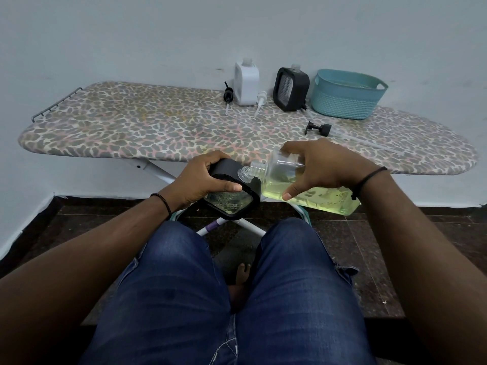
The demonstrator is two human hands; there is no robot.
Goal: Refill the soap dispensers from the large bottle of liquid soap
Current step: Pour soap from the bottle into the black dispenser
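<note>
- The person sat facing an ironing board [158, 127] with a spotted cover, knees in blue jeans below the hands.
- The left hand [203, 177] gripped a black-framed dispenser [232, 198], fingers curled over its top edge and thumb pressed across its clear front; it was held tilted in the air, off the board's near edge.
- The right hand [324, 167] clasped the large bottle [303, 185] from above, fingers wrapped over it and thumb underneath. The bottle lay almost on its side, yellow-green soap pooled along its lower half.
- The bottle's open threaded neck pointed left and sat just beside the dispenser's clear neck, the two mouths nearly touching; I couldn't tell whether soap was flowing.
- On the far side of the board stood a white dispenser [246, 84] and a second black dispenser [291, 88], both uncapped.
- A black pump [228, 94] and a white pump [261, 98] lay beside the white dispenser; another black pump [317, 127] lay nearer the right hand.
- A teal basket [345, 101] stood just right of the second black dispenser, by the wall.
</note>
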